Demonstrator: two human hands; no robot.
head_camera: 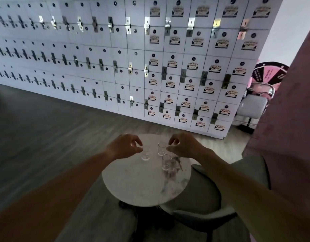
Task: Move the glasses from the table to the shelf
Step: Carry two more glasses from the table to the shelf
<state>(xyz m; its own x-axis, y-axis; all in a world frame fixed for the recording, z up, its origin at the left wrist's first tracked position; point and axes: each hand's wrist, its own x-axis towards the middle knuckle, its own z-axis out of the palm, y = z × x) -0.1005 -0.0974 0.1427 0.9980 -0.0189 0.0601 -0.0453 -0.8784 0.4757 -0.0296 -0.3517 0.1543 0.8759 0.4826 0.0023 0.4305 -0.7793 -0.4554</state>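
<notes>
Three glasses on a round table (133, 186), both hands reaching.
Left hand (126, 145) curls beside the left glass (145, 153); right hand (183, 145) pinches the far glass (161, 148); the near glass (166, 162) stands free toward the right edge.

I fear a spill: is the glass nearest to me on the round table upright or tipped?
Upright. The nearest glass stands on its base on the table, rim upward. It looks empty.
</notes>
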